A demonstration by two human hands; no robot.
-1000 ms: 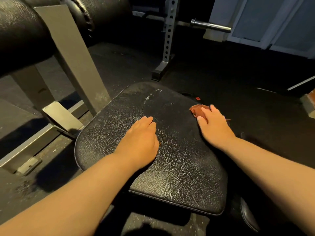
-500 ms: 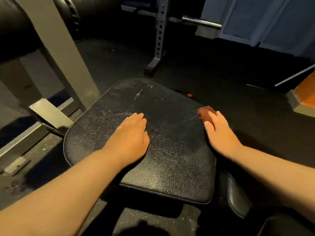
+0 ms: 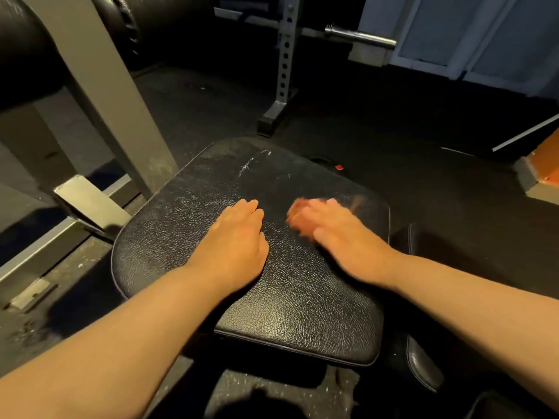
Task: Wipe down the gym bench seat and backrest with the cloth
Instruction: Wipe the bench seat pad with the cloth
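The black gym bench seat fills the middle of the view, its cracked vinyl scuffed white near the far end. My left hand rests flat on the seat's middle, fingers straight and together. My right hand is on the seat just right of it, blurred by motion, and holds a small reddish-brown cloth bunched under its fingertips against the vinyl. A second black pad shows edge-on at the lower right, mostly hidden.
A grey steel frame post slants up at the left under a large black padded roll. A perforated rack upright and a barbell end stand beyond the seat. An orange-topped box sits at the right on dark rubber floor.
My right hand has swept the cloth left from the seat's right edge to near its middle, close to my left hand. My left hand has stayed put.
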